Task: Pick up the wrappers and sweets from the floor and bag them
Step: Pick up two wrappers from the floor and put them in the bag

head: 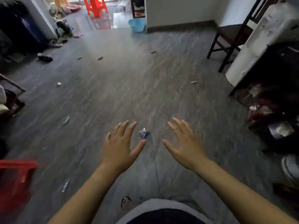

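A crumpled blue and silver wrapper [143,133] lies on the grey floor between my two hands. My left hand [120,144] is spread flat with straight fingers, its thumb tip just below the wrapper. My right hand [184,143] is spread the same way to the wrapper's right, holding nothing. More litter is scattered around: a pale wrapper [65,186] near left, a bluish one [66,119], a white piece [59,84], a green sweet [79,58], a pink sweet [100,58], a yellow one [153,52] and a pale one [193,82]. No bag can be made out.
A red plastic stool [14,178] stands at the near left and another [95,6] far back. A dark wooden chair [229,38] and a cluttered dark shelf [275,101] line the right side. A blue basin [137,25] sits by the far wall. Shoes and clothes lie along the left wall.
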Demonstrator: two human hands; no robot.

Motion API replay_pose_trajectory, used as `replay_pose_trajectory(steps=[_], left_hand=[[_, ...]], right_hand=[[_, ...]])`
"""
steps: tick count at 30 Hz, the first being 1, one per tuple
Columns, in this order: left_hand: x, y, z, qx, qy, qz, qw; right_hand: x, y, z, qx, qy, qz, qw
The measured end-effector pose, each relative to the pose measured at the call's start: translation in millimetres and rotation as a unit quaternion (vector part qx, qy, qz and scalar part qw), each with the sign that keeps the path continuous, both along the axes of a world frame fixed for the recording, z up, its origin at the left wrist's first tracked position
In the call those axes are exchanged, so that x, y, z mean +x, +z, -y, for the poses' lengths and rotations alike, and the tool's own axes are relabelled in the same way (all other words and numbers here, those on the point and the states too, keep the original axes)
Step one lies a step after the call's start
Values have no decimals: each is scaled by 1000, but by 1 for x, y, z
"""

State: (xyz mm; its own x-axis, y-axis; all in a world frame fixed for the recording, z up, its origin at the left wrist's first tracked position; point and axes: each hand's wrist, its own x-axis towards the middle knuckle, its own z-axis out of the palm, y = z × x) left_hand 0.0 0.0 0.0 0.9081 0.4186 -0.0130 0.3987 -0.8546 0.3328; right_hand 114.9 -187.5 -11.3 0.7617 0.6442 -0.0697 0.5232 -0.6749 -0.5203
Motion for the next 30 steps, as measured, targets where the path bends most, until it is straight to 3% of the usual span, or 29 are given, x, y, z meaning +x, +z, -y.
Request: replay_pose_trajectory(steps=[13,19,30], left_hand=[[66,-19,77,-18,-113,-18,993],[107,-33,73,-28,-139,-56,988],[275,-52,-1,-72,-105,-72,989]], right_hand=[[28,-20,88,-23,-57,-27,998],[59,-38,91,23,-97,-38,994],[226,-55,23,-15,-101,-80,992]])
